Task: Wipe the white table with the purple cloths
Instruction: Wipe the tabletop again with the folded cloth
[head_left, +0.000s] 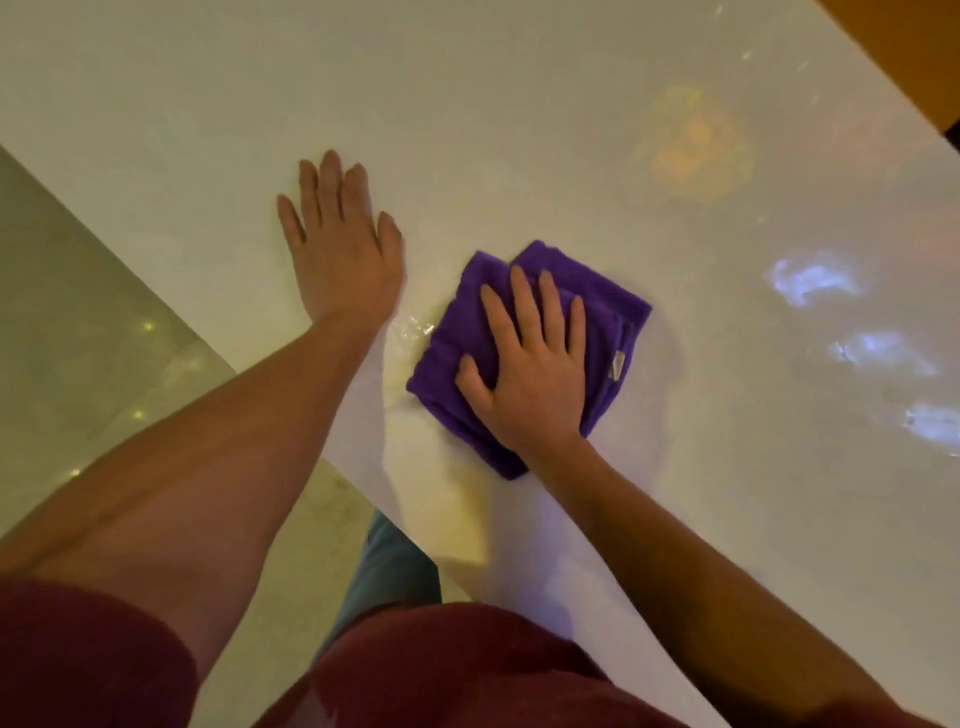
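Observation:
A folded purple cloth (452, 348) lies on the glossy white table (519, 130), near its front edge. My right hand (530, 364) presses flat on top of the cloth with the fingers spread, covering its middle. My left hand (340, 244) rests flat on the bare tabletop just left of the cloth, fingers apart, holding nothing. A small wet patch (410, 327) glistens between the two hands. A small tag shows on the cloth's right edge.
The table's front edge runs diagonally from upper left to lower right, with pale tiled floor (78, 338) beyond it on the left. Coloured light reflections (691, 145) show on the right part of the tabletop. A brown surface (909, 47) lies past the far right corner.

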